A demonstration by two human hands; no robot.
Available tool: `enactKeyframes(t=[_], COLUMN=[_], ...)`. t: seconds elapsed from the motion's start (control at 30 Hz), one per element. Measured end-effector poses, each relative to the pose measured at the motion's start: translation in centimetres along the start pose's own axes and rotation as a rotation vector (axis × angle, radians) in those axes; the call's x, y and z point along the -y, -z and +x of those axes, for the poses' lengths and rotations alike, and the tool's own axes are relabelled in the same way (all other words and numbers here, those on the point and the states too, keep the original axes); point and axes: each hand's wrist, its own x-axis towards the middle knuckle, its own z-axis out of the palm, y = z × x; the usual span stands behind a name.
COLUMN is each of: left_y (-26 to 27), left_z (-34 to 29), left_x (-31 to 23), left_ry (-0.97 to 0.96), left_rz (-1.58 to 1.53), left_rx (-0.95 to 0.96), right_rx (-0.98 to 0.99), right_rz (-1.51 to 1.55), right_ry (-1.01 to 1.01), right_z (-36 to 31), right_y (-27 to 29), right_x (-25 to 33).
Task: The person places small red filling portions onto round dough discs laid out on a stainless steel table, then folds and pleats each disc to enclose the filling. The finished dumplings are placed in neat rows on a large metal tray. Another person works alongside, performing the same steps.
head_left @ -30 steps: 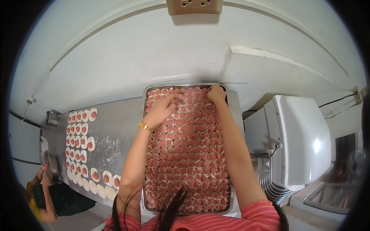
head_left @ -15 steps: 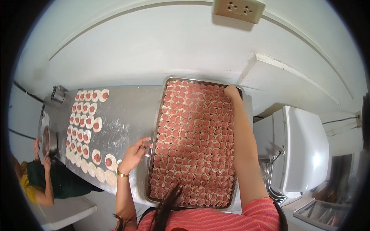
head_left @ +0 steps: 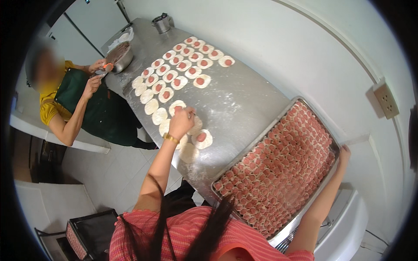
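Over the dough wrappers on the steel table reaches my left hand (head_left: 182,123), a gold bracelet at its wrist. Its curled fingers close on the near edge of a filled wrapper (head_left: 175,104), a round of pale dough with a pink meat ball. Another filled wrapper (head_left: 202,138) lies just right of that hand. My right hand (head_left: 344,153) is at the right edge of a large metal tray (head_left: 260,151), its fingers mostly hidden. Tight rows of open-topped dumplings (head_left: 278,169) with pink filling cover the tray.
Filled wrappers (head_left: 179,81) stand in rows on the floury table (head_left: 244,98); plain dough rounds (head_left: 151,106) line its left edge. Across it, a person in a green apron (head_left: 82,93) holds an orange-tipped tool by a metal bowl (head_left: 124,58). A metal cup (head_left: 161,24) stands at the back.
The view has swung left. My left hand has moved from beside the tray onto the wrappers. My right hand stays near the tray's far right corner.
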Motion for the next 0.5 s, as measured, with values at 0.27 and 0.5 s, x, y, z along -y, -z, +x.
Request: enactKeyframes(t=[0.27,0.5], left_y=[1.0,-2.4], left_z=[5.9,11.1], left_x=[17.6,21.8], left_ry=[0.367,0.417], left_rz=[-0.004,0.024], left_rx=[-0.309,-0.095], right_rx=[0.209,0.250], right_rz=[0.208,0.230], right_ry=[0.076,0.055], right_z=[-20.7,-35.8], right_y=[1.9,0.6], right_x=[10.6,17.7])
